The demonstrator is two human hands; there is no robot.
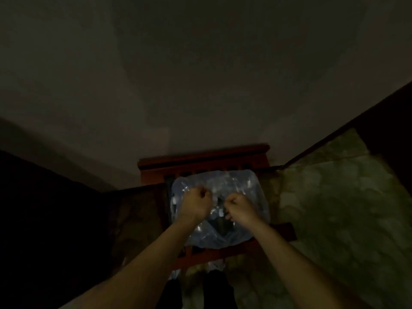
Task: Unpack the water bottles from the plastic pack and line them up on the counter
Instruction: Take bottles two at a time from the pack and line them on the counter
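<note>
A shrink-wrapped plastic pack (243,188) of water bottles lies on a reddish wooden stand (200,162) straight below me. Its bluish film glints, and the bottles inside are blurred in the dim light. My left hand (197,202) is fisted over the pack's left middle. My right hand (239,208) is fisted over its middle right. Both fists pinch the film on top of the pack, with a dark gap in the film between them. Both forearms reach in from the bottom of the frame.
A pale wall (200,74) rises right behind the stand. A greenish marbled floor (334,208) spreads to the right. A dark mass (44,208) fills the left side. My dark trouser legs (196,291) stand in front of the stand.
</note>
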